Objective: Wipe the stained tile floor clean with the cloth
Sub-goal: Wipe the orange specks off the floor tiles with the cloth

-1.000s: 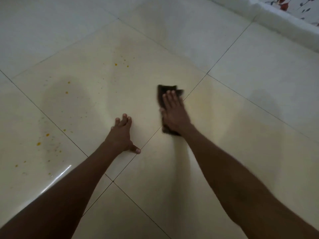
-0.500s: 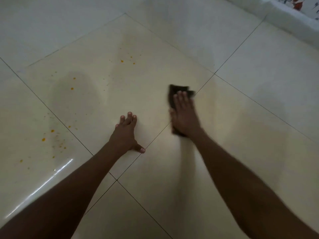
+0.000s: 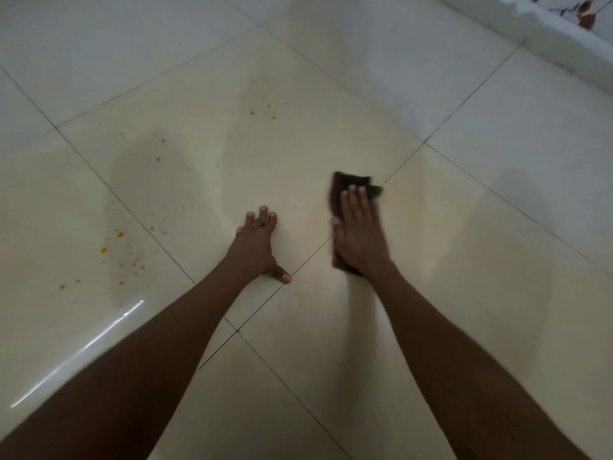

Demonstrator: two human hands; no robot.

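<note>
A dark folded cloth [image 3: 351,180] lies flat on the pale tile floor [image 3: 298,154], mostly covered by my right hand [image 3: 360,234], which presses on it with straight fingers. Only the cloth's far end and a sliver by my wrist show. My left hand [image 3: 257,247] rests flat on the floor to the left of the cloth, thumb spread toward a grout line. Orange stain drops [image 3: 121,234] speckle the tile at the left. A few more drops [image 3: 252,112] lie farther off, beyond both hands. A dull wet patch [image 3: 156,180] sits between them.
A white raised ledge [image 3: 547,38] runs along the top right, with patterned fabric [image 3: 587,14] above it. Dark grout lines cross the floor diagonally. A bright glare streak [image 3: 99,336] lies near my left forearm.
My right hand and the cloth under it have shifted slightly over the floor near the grout line. My left hand has stayed planted. The view has drifted a little.
</note>
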